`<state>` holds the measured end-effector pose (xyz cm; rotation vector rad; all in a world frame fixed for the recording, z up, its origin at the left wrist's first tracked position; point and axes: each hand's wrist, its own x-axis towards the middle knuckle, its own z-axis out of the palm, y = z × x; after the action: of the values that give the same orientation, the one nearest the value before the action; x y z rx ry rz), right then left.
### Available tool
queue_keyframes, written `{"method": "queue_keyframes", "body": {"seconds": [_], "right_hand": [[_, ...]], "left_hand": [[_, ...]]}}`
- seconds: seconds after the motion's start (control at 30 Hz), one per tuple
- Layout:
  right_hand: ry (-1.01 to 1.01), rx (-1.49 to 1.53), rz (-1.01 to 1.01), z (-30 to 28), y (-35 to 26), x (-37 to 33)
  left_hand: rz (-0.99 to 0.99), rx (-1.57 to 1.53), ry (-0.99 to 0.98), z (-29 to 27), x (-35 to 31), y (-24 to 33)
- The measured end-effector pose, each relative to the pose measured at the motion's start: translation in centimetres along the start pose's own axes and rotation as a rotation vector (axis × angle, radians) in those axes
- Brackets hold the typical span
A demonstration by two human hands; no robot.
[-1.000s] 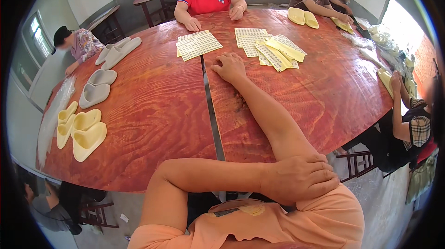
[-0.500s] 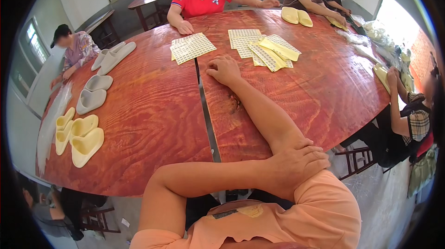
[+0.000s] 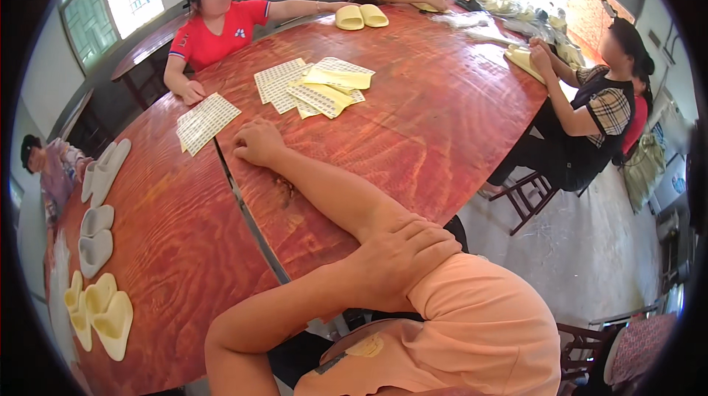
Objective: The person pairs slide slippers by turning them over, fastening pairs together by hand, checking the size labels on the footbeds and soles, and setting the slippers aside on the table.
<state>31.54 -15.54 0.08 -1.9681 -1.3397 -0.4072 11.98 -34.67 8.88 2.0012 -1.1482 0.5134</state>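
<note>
My left hand (image 3: 417, 252) is wrapped around my right upper arm near the elbow, its fingers lying close together. The right forearm stretches forward over the red-brown wooden table (image 3: 383, 145). At its end, my right hand (image 3: 258, 143) rests on the tabletop, fingers loosely curled in, with nothing visible in it. Just left of that hand lies a small stack of printed label sheets (image 3: 209, 123). Beyond it is a looser pile of label sheets (image 3: 284, 85), with yellow backing strips (image 3: 338, 77) on top.
Yellow slippers (image 3: 110, 315) and grey slippers (image 3: 96, 241) line the table's left side; another yellow pair (image 3: 361, 17) sits at the far edge. A co-worker in red (image 3: 221, 31) sits opposite. At right, another person (image 3: 590, 101) handles a yellow slipper. Clear plastic bags (image 3: 509, 5) heap behind.
My view has swung to the right, so the table and people appear shifted left. The person in red now reaches an arm to the far yellow slippers. My hands keep their pose.
</note>
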Motion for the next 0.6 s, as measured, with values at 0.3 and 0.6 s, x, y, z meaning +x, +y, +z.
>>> {"method": "queue_keyframes", "body": {"seconds": [0.3, 0.6], "right_hand": [[-0.014, 0.053, 0.041, 0.3, -0.5, -0.2], [0.024, 0.094, 0.037, 1.0, 0.0, 0.1]], "left_hand": [[-0.076, -0.156, -0.175, -1.9, 0.3, -0.9], [-0.049, -0.139, -0.145, -2.1, -0.3, -0.8]]}}
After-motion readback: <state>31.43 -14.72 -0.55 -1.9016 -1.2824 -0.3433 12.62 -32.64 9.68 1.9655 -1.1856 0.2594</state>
